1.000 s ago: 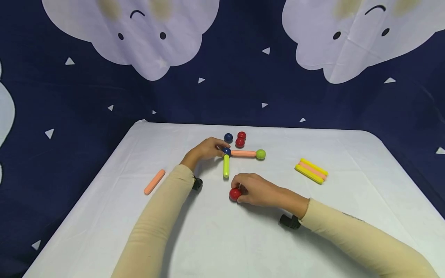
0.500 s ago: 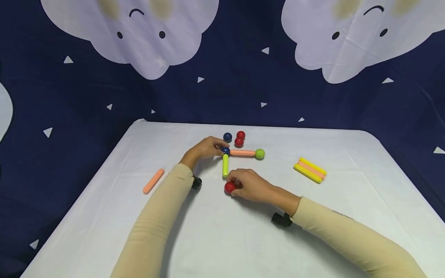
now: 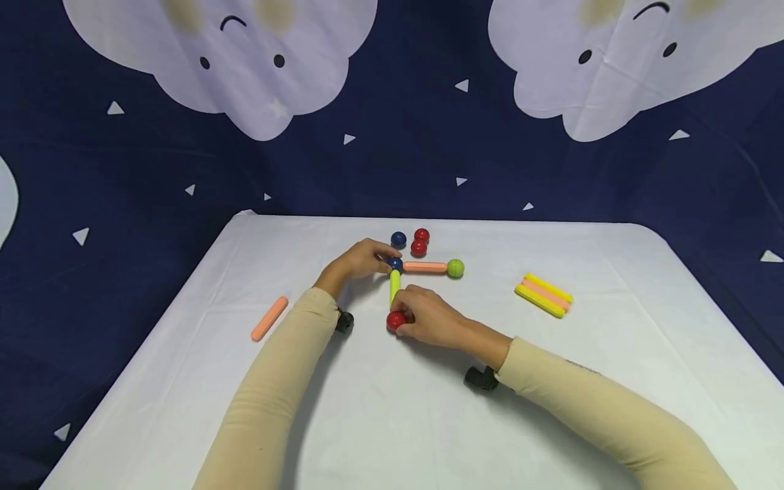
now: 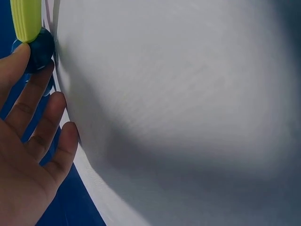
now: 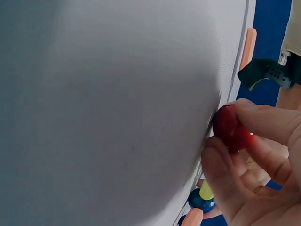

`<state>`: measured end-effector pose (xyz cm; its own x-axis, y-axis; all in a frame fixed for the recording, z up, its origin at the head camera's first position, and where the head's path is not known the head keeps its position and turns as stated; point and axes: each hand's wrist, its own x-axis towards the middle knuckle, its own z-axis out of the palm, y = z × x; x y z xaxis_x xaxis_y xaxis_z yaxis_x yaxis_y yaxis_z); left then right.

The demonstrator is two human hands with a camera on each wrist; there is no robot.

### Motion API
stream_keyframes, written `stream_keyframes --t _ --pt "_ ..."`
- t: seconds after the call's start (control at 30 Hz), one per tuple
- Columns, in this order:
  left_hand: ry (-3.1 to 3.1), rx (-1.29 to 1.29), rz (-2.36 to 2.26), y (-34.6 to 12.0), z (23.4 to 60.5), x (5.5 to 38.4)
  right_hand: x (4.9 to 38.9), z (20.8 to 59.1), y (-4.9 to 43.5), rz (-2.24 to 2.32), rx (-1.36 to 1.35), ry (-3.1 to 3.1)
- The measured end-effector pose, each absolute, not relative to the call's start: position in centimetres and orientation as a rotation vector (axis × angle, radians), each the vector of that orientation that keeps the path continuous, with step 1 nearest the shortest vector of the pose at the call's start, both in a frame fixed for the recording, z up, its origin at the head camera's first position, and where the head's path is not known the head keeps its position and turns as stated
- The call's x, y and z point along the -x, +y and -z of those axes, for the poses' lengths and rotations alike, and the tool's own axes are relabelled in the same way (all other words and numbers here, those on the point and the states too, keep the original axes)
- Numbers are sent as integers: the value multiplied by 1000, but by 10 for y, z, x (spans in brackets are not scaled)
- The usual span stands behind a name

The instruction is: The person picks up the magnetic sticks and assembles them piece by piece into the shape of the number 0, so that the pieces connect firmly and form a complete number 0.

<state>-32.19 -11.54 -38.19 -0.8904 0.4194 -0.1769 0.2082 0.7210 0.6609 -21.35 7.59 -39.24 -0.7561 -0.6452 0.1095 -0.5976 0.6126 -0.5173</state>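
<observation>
My left hand pinches a dark blue ball between thumb and fingers. From that ball a yellow-green stick runs toward me, and an orange stick runs right to a green ball. My right hand grips a red ball with its thumb and fingers, right at the near end of the yellow-green stick. In the right wrist view the red ball sits between thumb and fingertips. The right fingers hide the stick's near tip.
Behind the joined pieces lie another blue ball and two red balls. A loose orange stick lies left, beside the left sleeve. Yellow and orange sticks lie side by side at the right. The white table ends at a dark blue cloth backdrop.
My right hand has carried the red ball left and away from me, up to the near end of the yellow-green stick. The left hand keeps its hold on the blue ball.
</observation>
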Motion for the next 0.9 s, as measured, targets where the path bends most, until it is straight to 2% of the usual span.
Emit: stream_keyframes --t 0.9 --pt "2612 -483 -958 -115 382 321 220 394 74 831 1016 2728"
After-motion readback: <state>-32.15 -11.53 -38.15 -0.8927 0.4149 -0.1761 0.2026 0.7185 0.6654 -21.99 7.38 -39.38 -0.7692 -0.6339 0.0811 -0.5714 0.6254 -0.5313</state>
